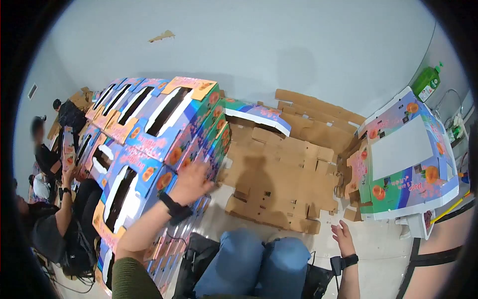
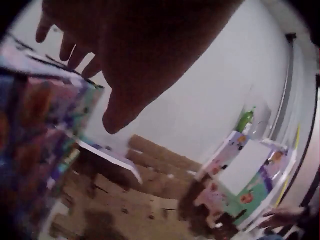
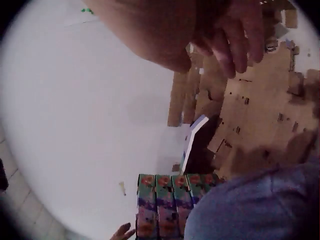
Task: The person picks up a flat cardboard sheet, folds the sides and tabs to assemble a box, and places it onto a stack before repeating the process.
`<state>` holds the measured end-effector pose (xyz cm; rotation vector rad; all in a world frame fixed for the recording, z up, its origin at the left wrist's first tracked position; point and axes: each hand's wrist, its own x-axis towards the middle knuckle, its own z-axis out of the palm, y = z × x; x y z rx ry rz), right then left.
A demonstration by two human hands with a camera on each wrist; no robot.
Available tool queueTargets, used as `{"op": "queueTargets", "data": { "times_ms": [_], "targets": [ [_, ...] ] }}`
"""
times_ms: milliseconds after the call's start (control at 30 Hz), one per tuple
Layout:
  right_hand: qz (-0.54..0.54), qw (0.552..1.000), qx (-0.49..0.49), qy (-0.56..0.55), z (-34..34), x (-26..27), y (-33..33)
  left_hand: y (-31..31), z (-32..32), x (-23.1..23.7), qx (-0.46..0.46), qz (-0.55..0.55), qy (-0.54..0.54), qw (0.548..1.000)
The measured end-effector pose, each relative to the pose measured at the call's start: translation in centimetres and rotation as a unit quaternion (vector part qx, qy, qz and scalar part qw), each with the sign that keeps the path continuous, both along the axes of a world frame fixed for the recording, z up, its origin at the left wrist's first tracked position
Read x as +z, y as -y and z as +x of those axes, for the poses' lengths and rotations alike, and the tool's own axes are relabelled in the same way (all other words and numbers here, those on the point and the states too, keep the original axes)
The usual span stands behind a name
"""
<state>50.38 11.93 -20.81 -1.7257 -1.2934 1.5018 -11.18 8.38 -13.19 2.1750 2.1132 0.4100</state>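
My left hand (image 1: 191, 183) is at the side of a tall stack of printed fruit cartons (image 1: 172, 144), overlapping the cartons in the head view. In the left wrist view, the same hand (image 2: 130, 55) shows fingers spread beside the carton faces (image 2: 42, 120), with nothing held. My right hand (image 1: 343, 238) hovers low at the right, over the pale floor, its fingers loosely extended. Seen from its wrist camera, the right hand (image 3: 205, 30) holds nothing. Flattened brown cardboard (image 1: 279, 174) lies spread out ahead of my knees.
A printed carton sheet (image 1: 398, 159) with a white panel leans at the right by a green pump bottle (image 1: 428, 83). One printed piece (image 1: 256, 115) stands against the grey wall (image 1: 259, 45). Other people (image 1: 55, 234) sit beyond the stack at left.
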Motion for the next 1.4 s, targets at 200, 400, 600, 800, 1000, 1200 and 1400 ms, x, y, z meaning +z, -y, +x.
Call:
{"op": "queueTargets", "data": {
  "times_ms": [200,400,600,800,1000,1200,1400],
  "targets": [
    [0.108,0.984,0.093,0.111,-3.1,6.0,8.4,0.7,-10.2,5.3,0.209,-0.107,-0.208,0.95],
    [0.138,0.96,0.218,0.11,-9.1,7.1,12.7,-3.8,-19.2,1.6,0.149,-0.246,-0.172,0.942],
    [0.25,0.911,0.251,0.21,-11.6,5.1,13.6,-7.2,-18.3,2.1,0.235,-0.215,-0.061,0.946],
    [0.327,0.866,0.246,0.288,-13.5,4.8,14.0,-8.7,-13.9,0.0,0.325,-0.065,-0.105,0.938],
    [0.319,0.871,0.235,0.291,-13.6,4.8,13.9,-10.3,-8.9,7.3,0.26,-0.033,-0.082,0.962],
    [0.262,0.886,0.243,0.295,-13.8,5.4,14.0,-9.6,-2.1,11.0,0.008,0.045,-0.205,0.978],
    [0.299,0.876,0.228,0.303,-13.7,4.9,13.9,-7.3,5.8,11.0,-0.213,-0.066,-0.298,0.928]
  ]
}}
